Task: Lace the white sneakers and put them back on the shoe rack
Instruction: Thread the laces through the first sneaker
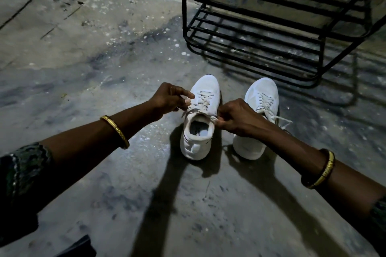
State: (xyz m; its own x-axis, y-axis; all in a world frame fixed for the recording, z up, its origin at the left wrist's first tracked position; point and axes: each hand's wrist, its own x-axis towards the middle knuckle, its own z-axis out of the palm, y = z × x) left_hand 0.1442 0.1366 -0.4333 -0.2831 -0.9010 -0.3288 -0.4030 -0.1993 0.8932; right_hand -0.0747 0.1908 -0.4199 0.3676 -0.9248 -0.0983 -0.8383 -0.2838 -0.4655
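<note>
Rack [271, 27] of black metal bars stands on the concrete floor [83, 69], its shelves bare, just beyond your two white sneakers [257, 123], toes toward it. The left sneaker [198, 131] is laced. Your left hand [169, 98] and right hand [236, 117] each pinch a lace end [194, 110] at its top eyelets, fingers closed.

A: What carries the items in front of you?

B: A bare concrete floor [87, 73], stained, cracked and flecked with white specks.

A: What stands directly on it?

B: Two white sneakers, side by side, toes pointing away from you: the left sneaker [198, 131] and the right sneaker [257, 98]. A black metal shoe rack [261, 33] stands on the floor just beyond them, its lower tiers bare.
</note>
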